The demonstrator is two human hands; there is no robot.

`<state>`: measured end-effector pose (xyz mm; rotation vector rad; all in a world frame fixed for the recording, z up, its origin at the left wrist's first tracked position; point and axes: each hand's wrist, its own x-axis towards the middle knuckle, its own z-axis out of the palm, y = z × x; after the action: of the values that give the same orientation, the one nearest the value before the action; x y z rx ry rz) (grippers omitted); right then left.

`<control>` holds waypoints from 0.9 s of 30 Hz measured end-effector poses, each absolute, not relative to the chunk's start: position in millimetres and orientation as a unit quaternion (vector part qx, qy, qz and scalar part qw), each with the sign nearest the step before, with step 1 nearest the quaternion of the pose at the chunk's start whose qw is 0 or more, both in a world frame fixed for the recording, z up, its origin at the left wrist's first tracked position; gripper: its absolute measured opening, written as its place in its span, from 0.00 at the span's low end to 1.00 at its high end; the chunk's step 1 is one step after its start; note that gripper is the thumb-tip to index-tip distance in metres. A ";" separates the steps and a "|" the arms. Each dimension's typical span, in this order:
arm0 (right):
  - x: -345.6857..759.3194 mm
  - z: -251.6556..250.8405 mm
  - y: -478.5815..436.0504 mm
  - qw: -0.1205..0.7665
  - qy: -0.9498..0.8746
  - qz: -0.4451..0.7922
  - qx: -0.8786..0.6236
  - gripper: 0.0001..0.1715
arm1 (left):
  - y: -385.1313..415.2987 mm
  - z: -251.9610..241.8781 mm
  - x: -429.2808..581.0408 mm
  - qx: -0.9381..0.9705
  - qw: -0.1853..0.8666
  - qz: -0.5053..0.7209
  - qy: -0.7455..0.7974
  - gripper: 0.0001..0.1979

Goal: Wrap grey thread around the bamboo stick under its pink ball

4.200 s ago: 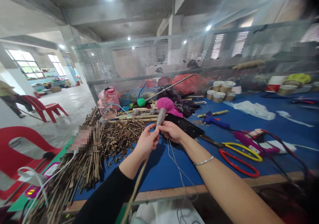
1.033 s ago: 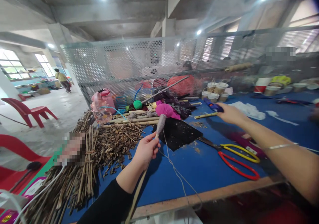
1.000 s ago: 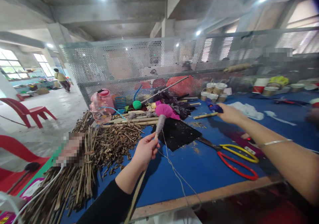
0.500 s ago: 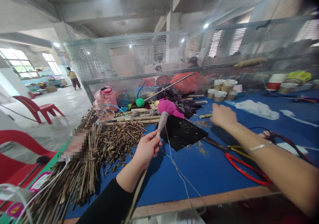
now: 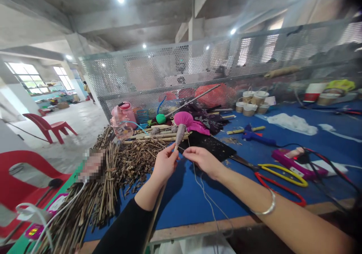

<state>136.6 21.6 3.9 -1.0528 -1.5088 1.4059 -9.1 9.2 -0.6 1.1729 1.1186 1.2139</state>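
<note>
My left hand point(image 5: 165, 164) is closed around a thin stick point(image 5: 154, 216) just below its grey fuzzy head point(image 5: 179, 134). Beside it, my right hand point(image 5: 201, 159) pinches a pale thread point(image 5: 207, 199) at the same spot on the stick. The thread hangs down over the front edge of the blue table point(image 5: 183, 197). A blue glue gun point(image 5: 256, 137) lies on the table further back to the right, apart from both hands.
A heap of dry twigs and stalks point(image 5: 113, 171) covers the table's left. Red-and-yellow scissors point(image 5: 278, 176), a pink tool point(image 5: 294, 161), a black cloth point(image 5: 212, 146), a pink jug point(image 5: 123, 120) and paper cups point(image 5: 253, 103) lie around. A perforated metal screen point(image 5: 198, 69) backs the table; red chairs point(image 5: 51, 127) stand left.
My right hand had reached out to the blue glue gun, then let it go and came back to the stick, where it now pinches the thread. The left hand kept its hold.
</note>
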 end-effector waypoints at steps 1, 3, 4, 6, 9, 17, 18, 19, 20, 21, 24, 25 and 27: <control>140.1 8.3 21.2 0.420 -0.594 0.546 -0.416 0.11 | 9.0 -0.3 -8.4 0.492 0.532 0.503 0.471 0.27; 143.1 16.4 22.1 0.448 -0.582 0.545 -0.405 0.16 | 8.6 0.5 -6.5 0.497 0.541 0.492 0.466 0.27; 142.7 19.5 23.5 0.458 -0.574 0.549 -0.399 0.17 | 8.6 1.0 -6.0 0.499 0.544 0.491 0.462 0.27; 139.5 22.4 28.7 0.464 -0.562 0.558 -0.396 0.16 | 9.5 2.3 -6.6 0.496 0.543 0.502 0.456 0.26; 134.8 18.2 39.9 0.455 -0.557 0.567 -0.401 0.15 | 11.4 5.3 -10.6 0.478 0.532 0.525 0.462 0.25; 143.1 9.0 55.3 0.445 -0.525 0.637 -0.348 0.12 | 11.7 4.5 -9.6 0.470 0.538 0.512 0.477 0.26; 143.5 10.3 55.5 0.445 -0.507 0.662 -0.327 0.12 | 11.4 3.5 -8.3 0.472 0.539 0.510 0.477 0.26; 143.6 11.3 55.8 0.446 -0.490 0.682 -0.310 0.12 | 11.0 2.6 -7.0 0.474 0.537 0.509 0.477 0.26; 143.5 11.7 56.3 0.450 -0.474 0.696 -0.297 0.12 | 10.7 1.8 -5.9 0.477 0.535 0.509 0.476 0.27; 143.5 11.4 56.9 0.456 -0.459 0.705 -0.290 0.12 | 10.3 1.2 -4.9 0.480 0.532 0.510 0.476 0.27; 144.5 6.0 58.6 0.468 -0.436 0.713 -0.289 0.11 | 9.7 0.2 -3.3 0.481 0.527 0.510 0.480 0.26; 145.1 3.2 58.9 0.467 -0.438 0.711 -0.291 0.11 | 9.6 0.2 -3.3 0.477 0.528 0.511 0.481 0.26; 146.1 -2.4 58.6 0.460 -0.450 0.706 -0.296 0.12 | 9.4 0.6 -4.0 0.466 0.532 0.520 0.478 0.25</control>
<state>146.1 58.6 -2.4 -0.7285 -1.1070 1.7391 -4.0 9.4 0.6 1.1113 1.1403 1.2407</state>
